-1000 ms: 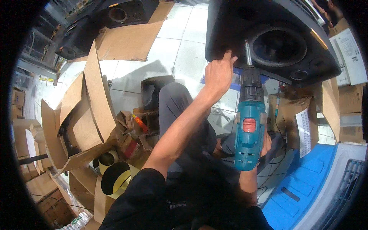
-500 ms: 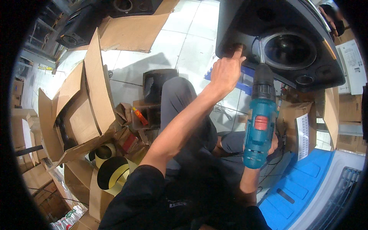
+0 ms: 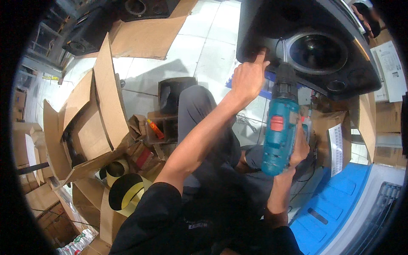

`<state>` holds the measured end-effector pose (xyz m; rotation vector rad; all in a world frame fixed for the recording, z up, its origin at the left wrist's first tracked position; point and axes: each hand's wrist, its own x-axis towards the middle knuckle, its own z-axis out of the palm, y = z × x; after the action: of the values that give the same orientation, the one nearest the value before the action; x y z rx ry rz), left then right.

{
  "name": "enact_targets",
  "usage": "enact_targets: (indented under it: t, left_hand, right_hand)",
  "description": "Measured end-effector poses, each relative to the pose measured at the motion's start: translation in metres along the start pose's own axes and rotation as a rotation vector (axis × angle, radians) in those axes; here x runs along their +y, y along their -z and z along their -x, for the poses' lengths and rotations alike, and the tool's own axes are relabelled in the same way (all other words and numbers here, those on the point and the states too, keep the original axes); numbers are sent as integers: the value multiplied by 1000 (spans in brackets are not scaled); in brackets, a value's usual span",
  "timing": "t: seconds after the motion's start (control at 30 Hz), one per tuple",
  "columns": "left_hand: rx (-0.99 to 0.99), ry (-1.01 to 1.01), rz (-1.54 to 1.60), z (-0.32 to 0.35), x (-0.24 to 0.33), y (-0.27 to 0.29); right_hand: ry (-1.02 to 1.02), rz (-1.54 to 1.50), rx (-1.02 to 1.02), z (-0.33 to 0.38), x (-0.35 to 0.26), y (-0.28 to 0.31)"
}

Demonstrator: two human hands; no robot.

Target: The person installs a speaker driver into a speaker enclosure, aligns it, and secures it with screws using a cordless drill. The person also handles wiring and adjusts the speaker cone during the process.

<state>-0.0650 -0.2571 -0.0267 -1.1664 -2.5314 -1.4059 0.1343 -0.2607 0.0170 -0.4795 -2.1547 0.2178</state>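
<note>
A large black speaker cabinet (image 3: 272, 29) stands tilted ahead of me, with a round woofer (image 3: 318, 53) in its face. My left hand (image 3: 248, 80) reaches to its left side. The index finger is stretched out against the cabinet by a dark recess, which hides the tip; the other fingers are partly bent. In my right hand (image 3: 301, 146) is a teal and black cordless drill (image 3: 280, 131), gripped by the handle beneath its body. Its long bit points up at the edge of the woofer's ring. Whether the bit touches a screw is not visible.
An open cardboard box (image 3: 87, 127) and yellow-lined rolls (image 3: 127, 195) stand at left. A tray (image 3: 163, 131) with an orange-red tube (image 3: 155, 128) lies by my knee. A blue plastic panel (image 3: 331, 208) is at lower right. More speakers (image 3: 87, 32) stand at the far left.
The drill has tilted and shifted slightly left, its rear end rising, and more of my right hand shows beside it. The cabinet shifts slightly left; my left hand stays at its side.
</note>
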Motion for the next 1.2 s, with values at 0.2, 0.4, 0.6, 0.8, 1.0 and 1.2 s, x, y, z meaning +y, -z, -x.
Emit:
enact_targets:
  t: [0.2,0.4,0.6,0.8,1.0,1.2]
  left_hand:
    - [69,32,174,12,1,10]
    - [-64,812,1005,96,-22,0]
    - [-193,1337,1466,185,-49,-30]
    - [-257,1265,1488,186,-39,-31]
    - [-166,944,1362,145,-15,-13]
    - [-301,827,1452,108,12,21]
  right_hand:
    - [59,-3,-165,0,-3,17]
    - [191,37,-139,46,-15,56]
    - [107,-56,-148,83,-25,76]
    - [68,-105,-121,106,-20,86]
    - [-746,-311,-537,190,9,86]
    - [-904,-284,-1004,210,32,115]
